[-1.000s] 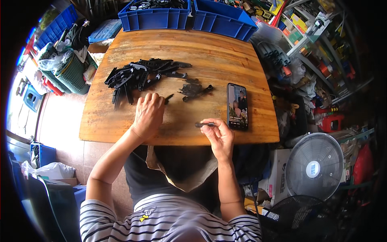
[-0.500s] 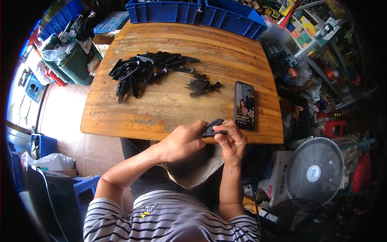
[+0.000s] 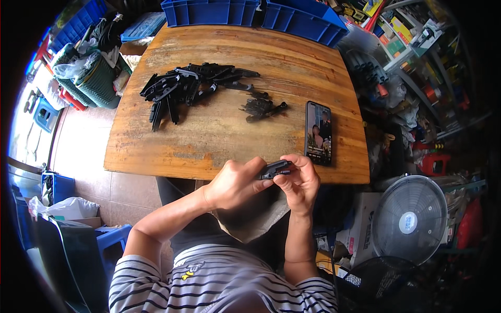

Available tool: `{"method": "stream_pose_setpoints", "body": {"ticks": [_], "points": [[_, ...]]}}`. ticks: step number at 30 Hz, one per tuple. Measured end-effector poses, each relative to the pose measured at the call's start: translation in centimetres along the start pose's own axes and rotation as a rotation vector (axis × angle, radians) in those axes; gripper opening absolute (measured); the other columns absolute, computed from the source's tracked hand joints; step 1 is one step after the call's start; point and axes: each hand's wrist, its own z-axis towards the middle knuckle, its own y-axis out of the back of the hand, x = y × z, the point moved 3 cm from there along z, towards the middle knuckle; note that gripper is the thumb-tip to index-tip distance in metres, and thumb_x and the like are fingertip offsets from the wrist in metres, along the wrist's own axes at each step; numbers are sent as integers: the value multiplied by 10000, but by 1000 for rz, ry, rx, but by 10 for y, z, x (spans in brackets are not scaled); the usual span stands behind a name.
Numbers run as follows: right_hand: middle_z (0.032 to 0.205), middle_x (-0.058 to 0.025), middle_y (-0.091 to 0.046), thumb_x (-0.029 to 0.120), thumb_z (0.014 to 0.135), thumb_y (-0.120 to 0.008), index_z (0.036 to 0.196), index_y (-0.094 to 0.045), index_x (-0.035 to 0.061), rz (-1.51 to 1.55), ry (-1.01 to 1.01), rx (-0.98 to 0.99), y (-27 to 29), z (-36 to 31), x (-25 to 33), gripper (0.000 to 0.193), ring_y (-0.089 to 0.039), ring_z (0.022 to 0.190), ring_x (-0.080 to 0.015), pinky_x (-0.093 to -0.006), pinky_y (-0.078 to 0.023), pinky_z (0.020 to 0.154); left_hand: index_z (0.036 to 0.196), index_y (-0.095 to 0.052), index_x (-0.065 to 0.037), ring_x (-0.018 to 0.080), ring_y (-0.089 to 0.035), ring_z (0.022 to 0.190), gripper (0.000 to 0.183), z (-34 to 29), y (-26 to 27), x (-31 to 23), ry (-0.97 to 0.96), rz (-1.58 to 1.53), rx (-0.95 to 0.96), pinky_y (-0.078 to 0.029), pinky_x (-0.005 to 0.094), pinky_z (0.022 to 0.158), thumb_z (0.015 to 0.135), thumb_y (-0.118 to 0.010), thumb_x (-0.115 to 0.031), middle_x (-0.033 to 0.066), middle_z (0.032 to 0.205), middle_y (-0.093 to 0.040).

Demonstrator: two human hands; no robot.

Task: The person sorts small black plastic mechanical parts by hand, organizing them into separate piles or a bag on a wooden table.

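Observation:
Just over the near edge of the wooden table, my left hand is closed on one end of a black elongated part. A small ribbed piece, like a coil spring, shows along the part's near right side. My right hand pinches the other end between thumb and fingers. Farther off on the left lies a heap of similar long black parts. To its right sits a smaller pile of little black pieces. The left fingertips are hidden behind the hand.
A phone with its screen lit lies at the table's right. Blue crates stand along the far edge. Shelves of goods rise on the right, with a fan below. A brownish cloth hangs across my lap.
The black part has turned between my hands, and the ribbed piece now shows more plainly. My right fingers have shifted along its end. The head view has moved slightly.

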Motion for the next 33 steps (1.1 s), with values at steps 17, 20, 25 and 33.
{"method": "stream_pose_setpoints", "body": {"ticks": [17,20,25,33], "points": [[821,-61,-629,75,755,-738,929,-669,24,-775,1,426,-7,-6,2,194,-568,680,-130,-268,-468,617,1010,-578,-18,300,-515,914,223,42,97,66,43,1005,-276,-439,393,771,841,-585,-163,127,955,-528],[878,-118,-638,-22,797,-618,952,-649,-1,-959,323,270,-14,38,6,159,-597,768,-259,-327,-484,713,944,-573,-19,277,-486,881,181,53,112,100,85,1279,-250,-410,371,750,771,-544,-62,115,897,-511],[992,-115,-621,46,819,-581,1040,-632,17,-1344,421,223,5,109,-32,229,-546,969,-282,-362,-469,834,976,-537,-31,298,-528,851,214,51,87,89,-82,1019,-194,-452,375,735,766,-521,8,125,888,-524],[988,-134,-564,15,778,-614,997,-619,4,-1491,504,199,16,111,-36,219,-533,950,-310,-396,-464,815,1128,-525,-68,124,-614,647,391,19,97,53,323,-332,-340,-489,256,542,761,-534,67,15,721,-550]]}}
